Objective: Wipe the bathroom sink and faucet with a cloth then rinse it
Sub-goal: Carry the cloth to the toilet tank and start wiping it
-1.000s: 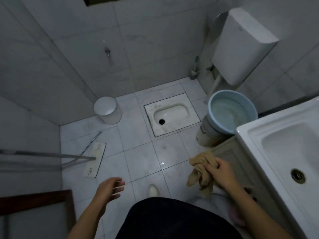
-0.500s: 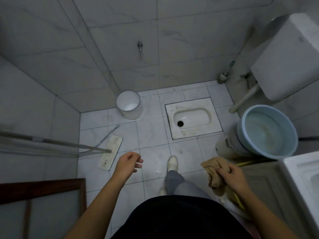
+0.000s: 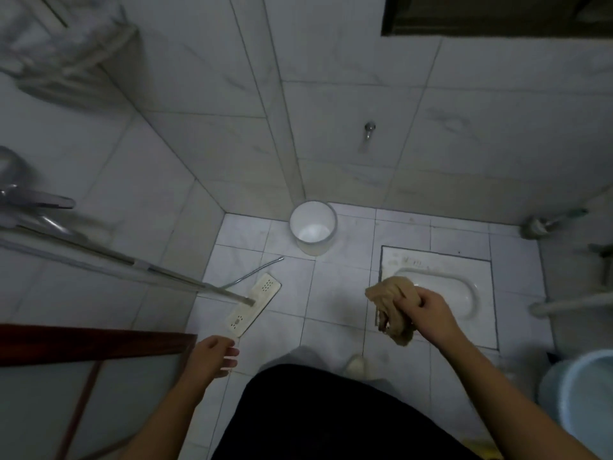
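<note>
At 4 o'clock from the frame's centre, cloth (image 3: 391,293): a bunched tan rag held in the air above the floor tiles. Its long axis runs roughly 12 to 6, with the loose tail drooping below the fist.
Right hand (image 3: 428,310): fingers curled tight round the cloth's middle, at the cloth's 3 o'clock side. This is the only hand touching it.
Left hand (image 3: 212,358): at 8 o'clock of the cloth and well apart from it, with fingers loose, slightly spread and holding nothing.
Sink and faucet: neither is in view, so I cannot tell which way they lie from the hands.
Coming move: probably a turn of the body to bring the sink into reach. The right hand already carries the cloth, so the wiping would fall to it.
Squat toilet pan (image 3: 461,293): set in the floor at 3 o'clock of the cloth, partly behind it.
Wall tap (image 3: 369,129): a bare spout at 12 o'clock of the cloth, with no basin under it.
Mop head (image 3: 253,305): flat on the tiles at 9 o'clock.
White bin (image 3: 313,227): at 10 o'clock, against the wall.
Blue bucket (image 3: 583,393): at 4 o'clock, cut by the frame edge.
</note>
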The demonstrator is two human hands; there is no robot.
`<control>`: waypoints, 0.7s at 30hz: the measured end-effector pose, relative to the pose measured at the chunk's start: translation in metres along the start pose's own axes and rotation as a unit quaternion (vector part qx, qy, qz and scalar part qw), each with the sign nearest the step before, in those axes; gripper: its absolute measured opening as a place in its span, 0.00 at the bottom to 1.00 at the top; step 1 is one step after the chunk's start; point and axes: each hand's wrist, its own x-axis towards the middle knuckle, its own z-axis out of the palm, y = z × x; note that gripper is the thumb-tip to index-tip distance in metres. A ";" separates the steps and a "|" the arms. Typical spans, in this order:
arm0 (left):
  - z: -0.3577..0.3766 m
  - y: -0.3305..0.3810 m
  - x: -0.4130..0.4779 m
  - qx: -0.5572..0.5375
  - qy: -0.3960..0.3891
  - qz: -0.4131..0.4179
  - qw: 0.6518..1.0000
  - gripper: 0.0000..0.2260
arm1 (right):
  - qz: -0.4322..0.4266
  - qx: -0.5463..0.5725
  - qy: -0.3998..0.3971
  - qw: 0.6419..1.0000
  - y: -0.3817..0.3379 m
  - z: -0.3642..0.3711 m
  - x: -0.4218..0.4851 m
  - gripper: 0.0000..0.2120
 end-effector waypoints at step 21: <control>0.272 0.383 0.109 0.331 -0.290 0.206 0.874 0.09 | 0.338 0.228 0.308 0.859 0.045 -0.066 0.005 0.04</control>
